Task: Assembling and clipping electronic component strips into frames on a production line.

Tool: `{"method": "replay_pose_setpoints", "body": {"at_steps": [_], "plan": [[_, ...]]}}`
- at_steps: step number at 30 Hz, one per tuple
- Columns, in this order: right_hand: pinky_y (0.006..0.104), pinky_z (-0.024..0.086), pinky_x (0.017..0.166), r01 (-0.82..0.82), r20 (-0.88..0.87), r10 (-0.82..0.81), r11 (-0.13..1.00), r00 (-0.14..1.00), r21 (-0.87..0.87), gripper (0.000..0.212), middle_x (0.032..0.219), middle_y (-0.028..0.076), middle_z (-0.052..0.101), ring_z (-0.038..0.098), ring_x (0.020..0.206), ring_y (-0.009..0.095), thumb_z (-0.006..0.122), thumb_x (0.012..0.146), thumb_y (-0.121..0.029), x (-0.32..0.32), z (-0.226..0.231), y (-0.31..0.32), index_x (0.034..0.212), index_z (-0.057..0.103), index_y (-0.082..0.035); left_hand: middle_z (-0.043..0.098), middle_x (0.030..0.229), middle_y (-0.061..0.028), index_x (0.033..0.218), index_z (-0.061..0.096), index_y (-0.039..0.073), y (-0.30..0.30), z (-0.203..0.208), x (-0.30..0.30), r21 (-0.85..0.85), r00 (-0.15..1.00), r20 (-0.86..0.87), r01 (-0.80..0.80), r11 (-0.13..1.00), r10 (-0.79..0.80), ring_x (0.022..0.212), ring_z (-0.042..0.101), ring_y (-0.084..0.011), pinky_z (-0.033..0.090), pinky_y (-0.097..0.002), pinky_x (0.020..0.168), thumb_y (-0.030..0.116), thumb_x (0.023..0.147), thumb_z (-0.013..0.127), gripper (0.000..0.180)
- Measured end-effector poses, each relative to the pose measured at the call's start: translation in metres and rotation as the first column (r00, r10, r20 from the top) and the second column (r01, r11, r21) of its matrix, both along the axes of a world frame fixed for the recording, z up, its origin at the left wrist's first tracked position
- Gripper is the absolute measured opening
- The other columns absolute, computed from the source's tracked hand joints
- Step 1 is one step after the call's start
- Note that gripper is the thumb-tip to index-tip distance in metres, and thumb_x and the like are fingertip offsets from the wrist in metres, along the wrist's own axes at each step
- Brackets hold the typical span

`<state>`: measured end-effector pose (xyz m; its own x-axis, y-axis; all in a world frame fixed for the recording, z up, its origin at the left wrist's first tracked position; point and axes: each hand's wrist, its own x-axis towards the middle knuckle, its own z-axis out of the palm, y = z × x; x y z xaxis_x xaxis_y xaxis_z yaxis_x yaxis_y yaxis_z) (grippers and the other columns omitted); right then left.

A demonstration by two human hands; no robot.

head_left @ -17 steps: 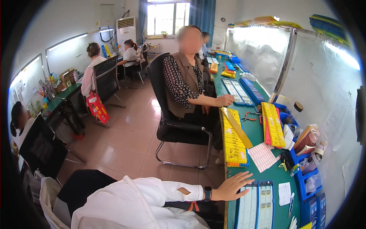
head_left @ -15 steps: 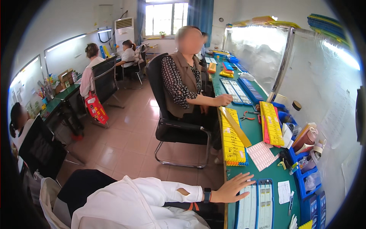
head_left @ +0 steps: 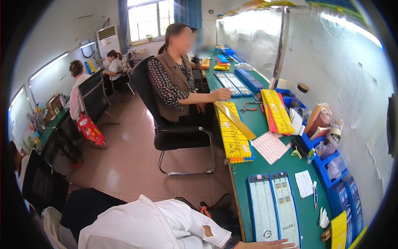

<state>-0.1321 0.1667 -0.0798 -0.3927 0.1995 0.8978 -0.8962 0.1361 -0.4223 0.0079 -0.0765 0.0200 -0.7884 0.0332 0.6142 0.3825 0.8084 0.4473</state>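
My left hand [head_left: 271, 244] is at the lower edge of the picture, with a dark watch on the wrist below a white sleeve. Its fingers lie stretched out over the near end of an open blue-rimmed case [head_left: 262, 207], apparently touching it. This long, flat case has two pale halves side by side. Small yellowish pieces sit in the far part of its right half. Part of the hand is cut off by the frame. My right hand is not in view.
On the green table [head_left: 244, 178] are yellow strips [head_left: 234, 139], a pink-printed sheet [head_left: 271, 147], a white paper slip [head_left: 304, 184], a pen [head_left: 315, 195] and red pliers [head_left: 248, 107]. Blue bins [head_left: 327, 164] line the wall. A seated co-worker [head_left: 174, 83] reaches over the table to my left.
My left hand has moved from the far end of the case to its near end. The view has shifted, showing more of the case. The co-worker's hand stays near the yellow strips.
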Motion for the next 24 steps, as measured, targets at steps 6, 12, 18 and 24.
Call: {"method": "replay_pose_setpoints", "body": {"at_steps": [6,12,18,24], "plan": [[0.0312,0.051,0.063,-0.209,0.38,0.531,0.748,0.758,-0.629,0.027,0.095,0.013,0.059,0.058,0.071,0.02,0.053,0.09,-0.013,0.021,0.02,-0.003,0.113,0.053,0.001,0.017,0.152,-0.0188,0.143,0.028,0.015,0.005,-0.008,-0.004,-0.052,0.998,0.043,0.056,0.997,-0.054,0.138,0.023,-0.0362,0.024,-0.0539,0.108,0.043,0.089,0.054,0.066],[0.0325,0.05,0.064,-0.193,0.402,0.607,0.684,0.685,-0.703,0.027,0.091,0.014,0.059,0.058,0.072,0.022,0.055,0.087,-0.016,0.027,0.045,-0.016,0.107,0.055,0.002,0.02,0.151,-0.0189,0.141,0.031,0.014,0.009,-0.018,-0.005,0.002,0.989,0.021,0.144,0.99,-0.144,0.137,0.025,-0.0361,0.025,-0.0538,0.108,0.041,0.09,0.054,0.062],[0.0332,0.049,0.068,-0.271,0.362,0.787,0.539,0.499,-0.797,0.02,0.092,0.013,0.058,0.057,0.076,0.023,0.056,0.085,-0.015,0.019,0.054,-0.028,0.097,0.056,0.001,0.025,0.149,-0.0193,0.131,0.041,0.012,0.012,-0.017,-0.004,-0.052,0.989,0.016,0.148,0.988,-0.147,0.135,0.029,-0.0359,0.026,-0.0541,0.108,0.039,0.089,0.055,0.052],[0.0339,0.047,0.071,-0.249,0.335,0.873,0.434,0.355,-0.866,0.013,0.093,0.013,0.057,0.057,0.079,0.024,0.058,0.083,-0.013,0.024,0.062,-0.02,0.088,0.057,-0.001,0.035,0.145,-0.015,0.114,0.055,0.007,0.018,-0.011,-0.003,0.01,0.977,0.007,0.215,0.977,-0.215,0.133,0.035,-0.0337,0.027,-0.0537,0.107,0.032,0.089,0.057,0.035]]}}
